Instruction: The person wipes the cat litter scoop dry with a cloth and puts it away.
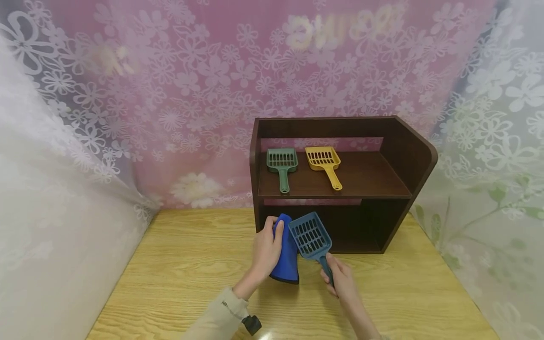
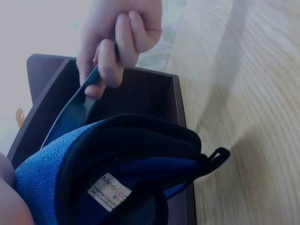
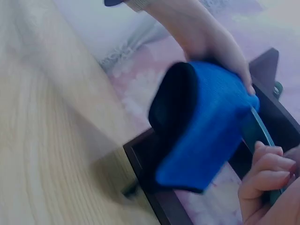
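In the head view my left hand [image 1: 267,248] grips a blue cloth mitt [image 1: 287,257] by its upper end. The mitt has a black-edged opening, a hanging loop and a white label [image 2: 108,192], seen in the left wrist view. My right hand [image 1: 342,278] holds a dark blue slotted litter scoop [image 1: 311,236] by its handle. The scoop's head is tilted up, its left corner close against the mitt. In the right wrist view, the mitt [image 3: 206,131] hides part of the left hand [image 3: 213,44], and the scoop shows edge-on.
Behind the hands stands a dark brown two-tier shelf [image 1: 335,194] on a wooden table [image 1: 191,264]. On its upper board lie a green litter scoop [image 1: 283,165] and a yellow litter scoop [image 1: 325,163]. Floral curtains [image 1: 191,94] hang behind and at both sides.
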A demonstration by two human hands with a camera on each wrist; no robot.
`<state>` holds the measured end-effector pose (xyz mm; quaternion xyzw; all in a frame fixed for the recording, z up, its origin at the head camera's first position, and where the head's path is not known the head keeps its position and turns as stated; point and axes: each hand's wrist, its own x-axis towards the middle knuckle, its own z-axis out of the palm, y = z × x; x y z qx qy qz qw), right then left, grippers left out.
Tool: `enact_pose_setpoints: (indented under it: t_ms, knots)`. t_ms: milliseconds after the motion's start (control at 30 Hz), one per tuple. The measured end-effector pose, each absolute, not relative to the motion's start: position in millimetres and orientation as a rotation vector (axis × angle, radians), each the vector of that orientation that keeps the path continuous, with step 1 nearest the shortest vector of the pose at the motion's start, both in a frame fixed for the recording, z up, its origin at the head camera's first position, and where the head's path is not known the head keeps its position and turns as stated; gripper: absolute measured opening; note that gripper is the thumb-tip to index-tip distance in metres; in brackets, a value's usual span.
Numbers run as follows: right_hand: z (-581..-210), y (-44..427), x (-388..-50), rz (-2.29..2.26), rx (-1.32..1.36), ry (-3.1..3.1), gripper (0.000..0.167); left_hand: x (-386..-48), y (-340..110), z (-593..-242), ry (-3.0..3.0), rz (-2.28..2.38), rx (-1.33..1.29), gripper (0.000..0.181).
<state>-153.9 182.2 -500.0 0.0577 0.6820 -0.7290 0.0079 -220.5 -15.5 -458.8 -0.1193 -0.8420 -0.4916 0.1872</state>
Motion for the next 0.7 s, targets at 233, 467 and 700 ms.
enact_pose_setpoints:
  t_ms: [233,467,700]
  knots:
    - [-499.1,162.6,-156.5,-2.318,0.242,2.109,0.047,-216.6,-4.9,-461.7,-2.366,-1.54,-0.302,0.029]
    - [-495.4,156.2,-164.8,-2.435,0.28,2.08,0.049,-206.5,5.2,-473.8,-2.422,-1.613,-0.351,0.029]
    - [-491.5,157.8,-169.9,-2.505,0.258,2.036,0.05,-202.0,4.9,-480.0,-2.472,-1.698,-0.422,0.03]
